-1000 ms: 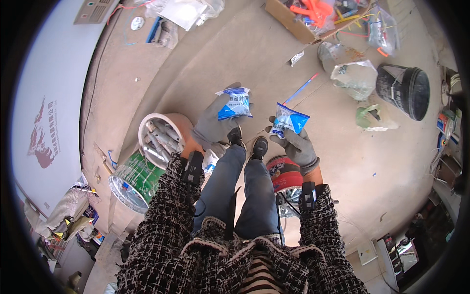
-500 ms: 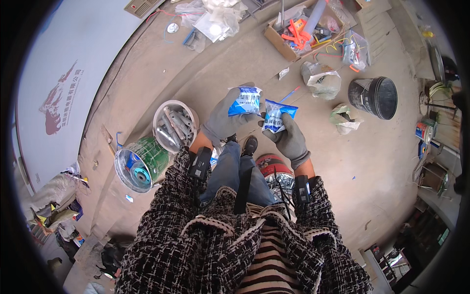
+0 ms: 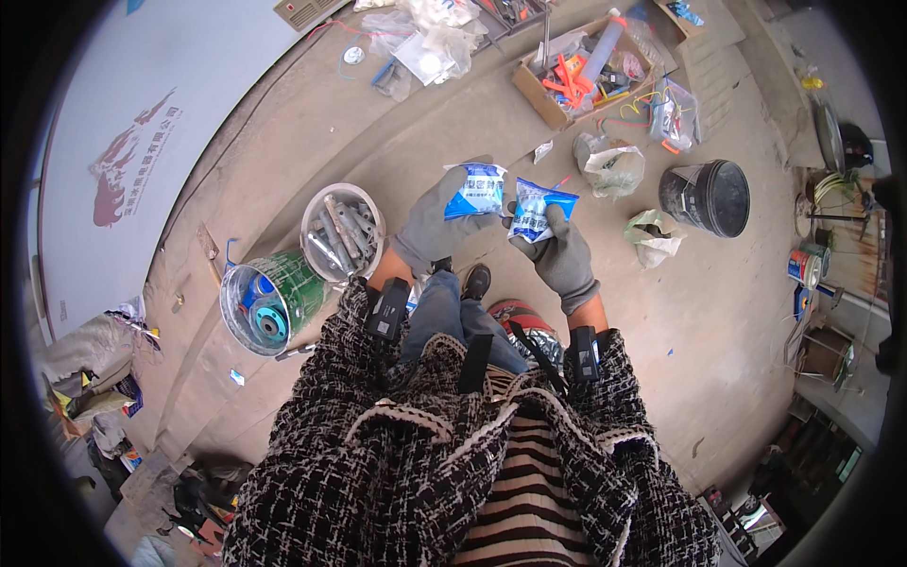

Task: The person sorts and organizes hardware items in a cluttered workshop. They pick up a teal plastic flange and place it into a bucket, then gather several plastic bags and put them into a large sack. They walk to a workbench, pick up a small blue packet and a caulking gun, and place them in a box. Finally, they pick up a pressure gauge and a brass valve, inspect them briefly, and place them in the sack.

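Observation:
My left hand [image 3: 433, 218], in a grey work glove, is closed on a blue-and-white plastic packet [image 3: 475, 192] in front of me. Just to its right, my right hand [image 3: 556, 253], also gloved in grey, grips a second blue-and-white packet [image 3: 539, 208]; the two packets are very close side by side, at about the same height. Below and left of my left hand stand a white bucket of metal pipe pieces [image 3: 341, 236] and a tipped green pail [image 3: 298, 275] with blue and teal items inside. A red bucket [image 3: 513, 312] is partly hidden by my legs and clothing.
Ahead lie a cardboard box of orange tools [image 3: 535, 85], plastic bags [image 3: 425, 47], a pale sack [image 3: 609, 165], a black bucket [image 3: 702, 198] and a small bag [image 3: 652, 238]. A large white panel [image 3: 132, 151] fills the left; cans [image 3: 808, 269] and clutter line the right.
My hands and the two packets have drawn closer together, with the right packet now raised beside the left one. The view has shifted, showing more of the floor and clutter ahead.

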Available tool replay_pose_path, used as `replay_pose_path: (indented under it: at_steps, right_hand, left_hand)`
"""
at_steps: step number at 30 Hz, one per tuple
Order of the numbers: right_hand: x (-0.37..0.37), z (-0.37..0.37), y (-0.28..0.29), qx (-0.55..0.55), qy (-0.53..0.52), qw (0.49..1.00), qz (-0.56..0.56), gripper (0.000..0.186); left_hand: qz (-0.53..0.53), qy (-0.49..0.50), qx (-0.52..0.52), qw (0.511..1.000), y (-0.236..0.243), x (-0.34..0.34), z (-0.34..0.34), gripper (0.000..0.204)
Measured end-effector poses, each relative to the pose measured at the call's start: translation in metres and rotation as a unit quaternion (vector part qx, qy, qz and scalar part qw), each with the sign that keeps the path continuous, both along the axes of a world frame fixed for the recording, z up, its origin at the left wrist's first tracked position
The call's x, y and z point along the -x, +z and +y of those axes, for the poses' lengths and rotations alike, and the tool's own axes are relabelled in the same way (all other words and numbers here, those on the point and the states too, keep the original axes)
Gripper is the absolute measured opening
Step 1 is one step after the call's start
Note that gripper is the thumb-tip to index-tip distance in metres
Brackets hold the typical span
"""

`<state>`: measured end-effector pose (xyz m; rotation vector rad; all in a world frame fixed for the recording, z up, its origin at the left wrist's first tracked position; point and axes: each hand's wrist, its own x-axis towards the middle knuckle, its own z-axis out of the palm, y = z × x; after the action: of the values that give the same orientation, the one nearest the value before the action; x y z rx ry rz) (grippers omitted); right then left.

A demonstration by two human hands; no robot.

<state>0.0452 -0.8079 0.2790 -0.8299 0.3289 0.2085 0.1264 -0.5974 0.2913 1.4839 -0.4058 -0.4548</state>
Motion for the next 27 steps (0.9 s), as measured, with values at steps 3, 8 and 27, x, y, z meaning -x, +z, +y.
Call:
replay_pose_path:
  at_steps: [3,8,27]
  right_hand:
    - [0.003,0.001,0.006,0.000,0.001,1.000,-0.009,0.051]
    - [0.007,0.005,0.010,0.011,0.002,1.000,-0.010,0.051]
    - [0.014,-0.002,0.001,-0.009,0.032,0.999,-0.023,0.046]
  left_hand:
    - [-0.080,0.007,-0.027,0.996,0.003,0.002,0.002,0.061]
    - [-0.094,0.016,-0.025,0.995,0.004,0.007,0.007,0.062]
    - [0.070,-0.003,0.075,0.995,-0.001,0.021,0.004,0.057]
